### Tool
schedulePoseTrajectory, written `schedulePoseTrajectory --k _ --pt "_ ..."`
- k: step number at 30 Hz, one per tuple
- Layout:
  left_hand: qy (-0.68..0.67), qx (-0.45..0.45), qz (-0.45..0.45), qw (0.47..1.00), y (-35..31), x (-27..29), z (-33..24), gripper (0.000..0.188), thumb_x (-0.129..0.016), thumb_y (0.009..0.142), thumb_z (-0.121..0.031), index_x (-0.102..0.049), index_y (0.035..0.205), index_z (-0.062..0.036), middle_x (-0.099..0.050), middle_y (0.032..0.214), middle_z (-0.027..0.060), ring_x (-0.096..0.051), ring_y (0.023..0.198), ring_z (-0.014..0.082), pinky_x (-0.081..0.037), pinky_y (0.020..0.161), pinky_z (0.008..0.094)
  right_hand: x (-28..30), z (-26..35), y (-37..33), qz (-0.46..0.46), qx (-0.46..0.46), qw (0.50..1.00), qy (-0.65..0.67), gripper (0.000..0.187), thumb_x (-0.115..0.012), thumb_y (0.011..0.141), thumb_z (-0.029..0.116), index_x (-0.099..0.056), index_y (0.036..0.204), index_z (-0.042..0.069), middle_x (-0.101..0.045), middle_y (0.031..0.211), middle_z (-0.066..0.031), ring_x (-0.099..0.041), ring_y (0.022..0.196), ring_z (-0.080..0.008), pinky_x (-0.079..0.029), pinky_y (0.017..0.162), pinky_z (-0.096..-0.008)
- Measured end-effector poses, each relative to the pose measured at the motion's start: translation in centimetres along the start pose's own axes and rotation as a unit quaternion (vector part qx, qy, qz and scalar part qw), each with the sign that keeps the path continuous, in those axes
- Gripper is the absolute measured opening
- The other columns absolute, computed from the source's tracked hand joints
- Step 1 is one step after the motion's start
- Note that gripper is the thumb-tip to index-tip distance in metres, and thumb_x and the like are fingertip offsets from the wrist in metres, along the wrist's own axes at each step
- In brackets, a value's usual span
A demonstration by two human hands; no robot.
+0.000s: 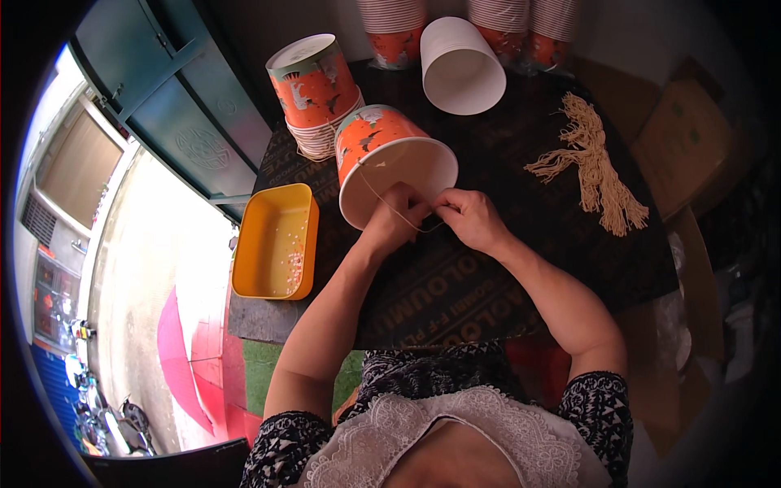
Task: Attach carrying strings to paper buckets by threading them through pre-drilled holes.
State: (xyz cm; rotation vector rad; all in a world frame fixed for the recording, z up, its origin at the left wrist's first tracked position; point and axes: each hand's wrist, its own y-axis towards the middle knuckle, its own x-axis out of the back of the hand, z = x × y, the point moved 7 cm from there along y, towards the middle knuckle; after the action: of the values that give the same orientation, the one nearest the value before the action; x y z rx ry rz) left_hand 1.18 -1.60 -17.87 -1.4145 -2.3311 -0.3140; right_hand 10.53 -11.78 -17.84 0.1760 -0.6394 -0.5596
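While hands work cord at orange bucket, brown lettering marks tabletop.

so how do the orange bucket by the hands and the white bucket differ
The orange bucket has a printed outside; the white bucket looks plain. A string loops from the orange bucket's side; none shows on the white bucket. The left hand and right hand are at the orange bucket's mouth; neither touches the white bucket. Both have round mouths facing the camera.
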Motion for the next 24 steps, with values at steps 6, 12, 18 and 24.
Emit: schedulePoseTrajectory --k 6,12,18,24 --pt "-0.009 -0.007 0.012 1.0 -0.2 -0.1 -0.5 0.014 -0.062 0.087 -0.011 -0.06 0.088 0.0029 -0.057 0.065 0.0044 -0.055 0.049 0.0115 -0.043 0.044 0.0244 0.1 -0.4 0.0 0.006 -0.024 1.0 0.011 0.011 -0.061 0.084 0.011 -0.067 0.089 0.003 -0.067 0.076 -0.0122 -0.064 0.07 -0.0217 -0.049 0.062 -0.0327" --pt "-0.029 -0.005 0.001 1.0 -0.3 -0.2 -0.5 0.014 -0.062 0.086 -0.01 -0.06 0.092 0.0028 -0.058 0.068 0.0047 -0.055 0.05 0.0113 -0.044 0.045 0.0241 0.1 -0.3 0.1 0.017 -0.024 1.0 0.001 0.014 -0.06 0.085 0.017 -0.068 0.09 0.006 -0.067 0.078 -0.014 -0.067 0.074 -0.0299 -0.05 0.064 -0.0369" --pt "-0.025 0.006 0.004 1.0 -0.2 -0.3 -0.5 0.014 -0.062 0.085 -0.008 -0.06 0.094 0.0024 -0.058 0.07 0.005 -0.055 0.052 0.0111 -0.044 0.045 0.0238 0.1 -0.2 0.1 0.012 -0.024 0.999 -0.021 0.014 -0.06 0.085 0.017 -0.067 0.09 0.005 -0.067 0.079 -0.0148 -0.066 0.075 -0.0318 -0.051 0.064 -0.0383" --pt "0.008 -0.018 0.001 1.0 -0.2 -0.4 -0.8 0.014 -0.063 0.084 -0.008 -0.061 0.092 0.0033 -0.059 0.073 0.0061 -0.056 0.053 0.0114 -0.045 0.045 0.024 0.1 0.4 -0.2 -0.023 -0.003 0.999 -0.033 0.011 -0.061 0.084 0.014 -0.066 0.086 0.004 -0.066 0.077 -0.0162 -0.066 0.071 -0.0338 -0.051 0.06 -0.0399"
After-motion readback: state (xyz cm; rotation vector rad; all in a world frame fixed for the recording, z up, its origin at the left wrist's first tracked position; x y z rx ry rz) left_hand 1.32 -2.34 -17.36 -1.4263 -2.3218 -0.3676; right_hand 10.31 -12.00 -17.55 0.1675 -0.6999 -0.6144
